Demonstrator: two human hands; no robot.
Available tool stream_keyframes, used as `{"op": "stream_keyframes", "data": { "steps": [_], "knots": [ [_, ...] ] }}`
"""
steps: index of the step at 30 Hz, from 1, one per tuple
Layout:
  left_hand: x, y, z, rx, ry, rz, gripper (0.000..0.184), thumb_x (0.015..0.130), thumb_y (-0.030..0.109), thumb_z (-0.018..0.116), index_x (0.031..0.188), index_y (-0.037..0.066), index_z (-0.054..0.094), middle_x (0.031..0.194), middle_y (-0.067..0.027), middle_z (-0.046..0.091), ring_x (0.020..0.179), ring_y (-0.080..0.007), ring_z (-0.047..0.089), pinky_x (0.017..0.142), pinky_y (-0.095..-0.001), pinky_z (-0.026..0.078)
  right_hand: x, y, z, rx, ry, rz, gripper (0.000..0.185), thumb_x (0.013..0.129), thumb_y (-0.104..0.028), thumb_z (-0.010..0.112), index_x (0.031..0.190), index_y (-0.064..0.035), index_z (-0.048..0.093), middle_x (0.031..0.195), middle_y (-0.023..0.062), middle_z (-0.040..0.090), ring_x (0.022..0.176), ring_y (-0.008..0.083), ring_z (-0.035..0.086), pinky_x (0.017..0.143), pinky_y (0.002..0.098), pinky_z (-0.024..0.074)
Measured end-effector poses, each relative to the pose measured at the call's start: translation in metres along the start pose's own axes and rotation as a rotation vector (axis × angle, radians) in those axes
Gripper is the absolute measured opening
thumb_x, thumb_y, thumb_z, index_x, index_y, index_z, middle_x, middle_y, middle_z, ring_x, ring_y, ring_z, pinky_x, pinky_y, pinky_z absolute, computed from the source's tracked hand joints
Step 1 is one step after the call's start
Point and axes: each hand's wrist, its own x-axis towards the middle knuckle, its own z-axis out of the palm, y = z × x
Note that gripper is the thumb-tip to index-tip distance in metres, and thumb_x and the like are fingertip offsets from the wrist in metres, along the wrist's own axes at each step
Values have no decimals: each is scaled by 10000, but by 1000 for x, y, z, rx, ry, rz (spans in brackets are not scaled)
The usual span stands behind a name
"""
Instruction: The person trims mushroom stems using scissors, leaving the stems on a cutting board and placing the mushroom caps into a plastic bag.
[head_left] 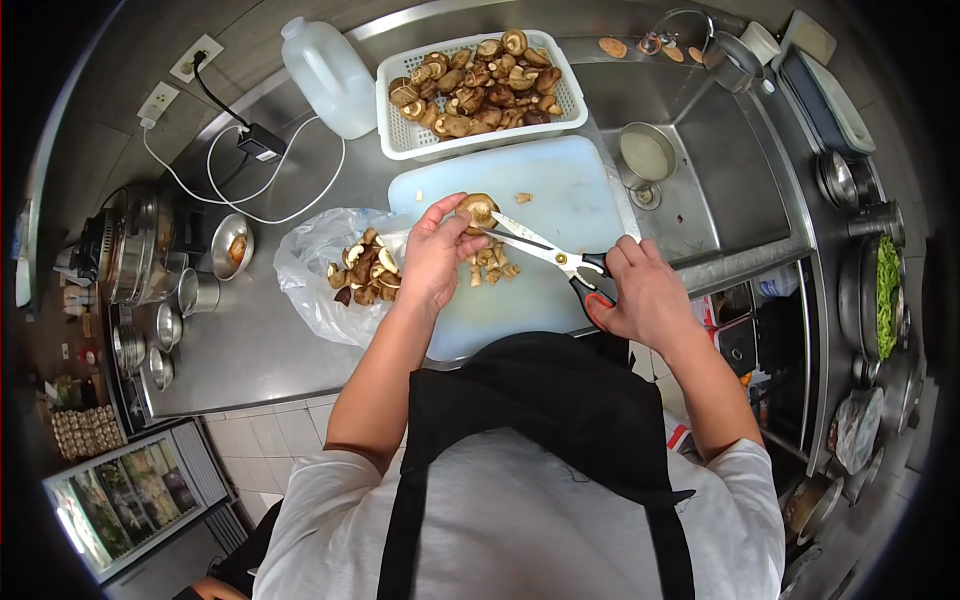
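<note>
My left hand point(436, 245) pinches a brown shiitake mushroom point(480, 208) above the cutting board point(560, 180), its pale underside and stem turned up. In my right hand point(640, 295) are scissors point(562, 260) with black and red handles. Their blades stand apart at the mushroom, near its stem. Cut stems point(490, 264) lie in a small pile on the board just below. Left of my left hand, a clear plastic bag point(318, 300) holds cut mushrooms point(368, 268). Behind the board, a white basket point(395, 140) is heaped with whole mushrooms point(485, 85).
A plastic jug point(328, 80) stands left of the basket. White cable point(290, 215) loops across the steel counter point(230, 340). At right is a sink point(735, 170) with a round pot point(647, 152) in it. A metal bowl point(233, 247) sits at the left.
</note>
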Motion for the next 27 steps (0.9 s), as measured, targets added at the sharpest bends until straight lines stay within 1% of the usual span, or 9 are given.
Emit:
{"op": "stream_keyframes", "data": {
  "steps": [2,8,10,13,15,19,21,23,27],
  "knots": [
    [1,1,-1,-17,-23,-13,358,1060,89,592,1402,-12,563,1130,-109,726,891,-167,717,810,-308,643,-2,-1,3,7,-8,7,459,786,-328,833,1027,11,637,1102,151,597,1071,370,594,941,443,549],
    [-1,1,0,64,-27,-21,290,1070,126,582,1321,-7,642,1121,-90,735,851,-143,704,756,-270,619,-1,-4,12,22,-39,10,431,814,-313,827,1028,0,621,1097,161,597,1065,382,605,935,461,549],
    [-1,1,0,76,-33,-15,287,1070,129,582,1313,-6,651,1113,-87,738,852,-139,703,750,-266,616,-1,-3,14,30,-59,21,425,821,-306,826,1031,-2,615,1097,164,598,1062,385,609,935,464,549],
    [-1,3,-1,94,-46,-17,286,1069,134,585,1305,-6,663,1100,-83,743,856,-136,705,739,-261,610,-1,-3,17,29,-32,14,411,821,-277,831,1034,-6,607,1100,166,598,1056,387,615,939,465,548],
    [-1,6,0,102,-60,-24,287,1067,134,588,1305,-7,666,1096,-83,746,859,-137,708,734,-259,608,-1,-3,18,79,-33,40,396,821,-252,834,1049,-9,620,1104,166,602,1048,387,622,937,462,546],
    [-2,7,2,73,-40,-36,321,1066,140,593,1347,-9,635,1109,-100,745,882,-154,722,764,-278,625,-5,1,26,143,2,12,433,796,-255,860,1075,-12,635,1119,168,598,1064,388,614,936,461,543],
    [-1,5,5,49,-14,-28,340,1065,139,594,1369,-11,617,1116,-107,743,890,-163,727,781,-290,632,-10,-3,29,157,115,32,498,764,-290,893,1086,-6,641,1147,172,587,1102,389,596,942,464,538],
    [-2,1,8,-33,40,16,413,1061,167,638,1424,-18,574,1138,-115,731,865,-176,720,793,-305,633,-14,-7,35,162,123,54,521,754,-303,904,1085,-2,637,1160,173,581,1116,389,586,945,466,535],
    [-6,-4,11,-74,24,23,445,1062,170,644,1449,-28,549,1165,-118,723,886,-179,717,823,-319,635,-16,-9,45,199,148,88,554,755,-329,913,1088,8,626,1173,173,571,1135,386,569,943,466,526]
  ]
}}
